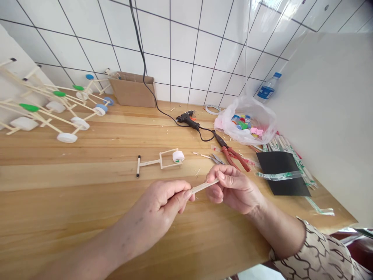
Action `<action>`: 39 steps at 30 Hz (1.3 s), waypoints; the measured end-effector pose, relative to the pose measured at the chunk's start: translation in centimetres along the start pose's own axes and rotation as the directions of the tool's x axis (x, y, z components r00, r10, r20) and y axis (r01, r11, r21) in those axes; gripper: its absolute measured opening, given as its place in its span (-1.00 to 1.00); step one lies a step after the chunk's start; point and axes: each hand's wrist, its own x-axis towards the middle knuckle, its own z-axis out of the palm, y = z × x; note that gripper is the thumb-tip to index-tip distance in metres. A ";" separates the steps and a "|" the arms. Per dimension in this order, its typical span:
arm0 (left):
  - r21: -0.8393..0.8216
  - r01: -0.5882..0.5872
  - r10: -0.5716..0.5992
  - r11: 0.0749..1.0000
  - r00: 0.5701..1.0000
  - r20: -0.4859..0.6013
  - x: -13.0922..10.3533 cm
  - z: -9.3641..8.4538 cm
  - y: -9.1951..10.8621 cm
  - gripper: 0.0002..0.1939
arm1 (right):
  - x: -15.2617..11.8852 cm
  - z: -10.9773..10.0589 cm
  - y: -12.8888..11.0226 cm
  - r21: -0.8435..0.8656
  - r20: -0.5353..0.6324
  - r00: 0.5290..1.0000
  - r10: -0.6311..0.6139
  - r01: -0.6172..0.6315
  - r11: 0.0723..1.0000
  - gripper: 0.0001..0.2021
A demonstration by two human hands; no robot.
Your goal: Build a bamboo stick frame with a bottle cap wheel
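One long counter of pale striped wood (87, 202) spreads before us, meeting a white tiled wall (183, 50) on its far side. At far left we see a group of pale stick-built frames with white round wheels and green and blue pieces (60, 111). Our left hand (166, 204) and our right hand (236, 190) are raised over the near middle, both closed in pinches. Farther right sits an open translucent plastic bag (265, 116) holding colourful caps, and left of centre, against the wall, stands a brown cardboard box (134, 91). Near the right edge lies a flat black sheet (287, 182), with a clear, green-marked wrapper strip (279, 175) across it. Behind the bag is a clear bottle with a blue cap and label (268, 90). Red-handled pliers (229, 151) lie beyond our right hand, and a black glue gun (189, 119) rests farther off. Left of the pliers we find a small pale stick frame with a white wheel (159, 161). Thinnest of these, a pale slim wooden strip (204, 187) spans our fingertips, gripped at both ends, tilted up towards the right.
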 end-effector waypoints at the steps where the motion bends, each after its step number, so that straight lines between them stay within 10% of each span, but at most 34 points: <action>1: -0.002 0.005 -0.005 1.000 1.000 0.004 0.0 0.0 0.0 -0.68 | 0.0 -0.1 0.0 0.005 0.004 1.000 0.004 -0.004 1.000 -0.84; 39: 0.014 -0.041 0.041 0.999 0.999 -0.008 0.4 0.4 -0.3 -0.71 | 0.1 -0.1 0.2 0.061 -0.030 0.998 0.056 -0.054 0.997 -0.84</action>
